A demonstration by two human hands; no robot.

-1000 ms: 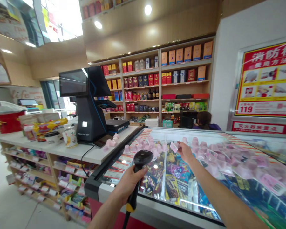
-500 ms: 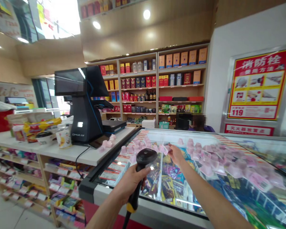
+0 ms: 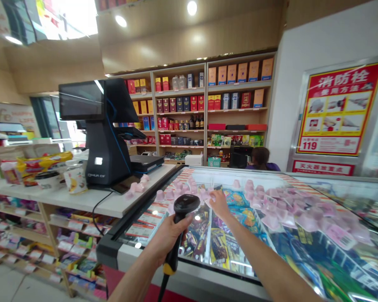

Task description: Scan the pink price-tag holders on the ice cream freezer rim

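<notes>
My left hand (image 3: 170, 235) is wrapped round the handle of a black barcode scanner (image 3: 187, 204), its head pointing away from me over the freezer glass. A cable hangs down from its yellow-trimmed base. Farther forward, my right hand (image 3: 219, 205) has its fingers pinched at a small pink plastic cup (image 3: 204, 194), partly hidden by the fingertips, near the back left of the glass lid. Similar pink cups (image 3: 282, 212) lie scattered to the right, some bearing barcode labels. Several more (image 3: 179, 186) stand at the left beyond the scanner.
The glass-topped freezer (image 3: 164, 260) holds wrapped ice creams in wire baskets. On the left, a white counter (image 3: 103, 203) carries a black checkout terminal (image 3: 105, 155), snack packs and a few pink cups (image 3: 138, 185). Behind are shelves (image 3: 179, 94) of boxed goods; a person (image 3: 261, 157) sits low beyond the freezer.
My right hand has shifted a little left and turned, so the cup's barcode label no longer shows. The scanner has moved slightly left in view, still in my left hand.
</notes>
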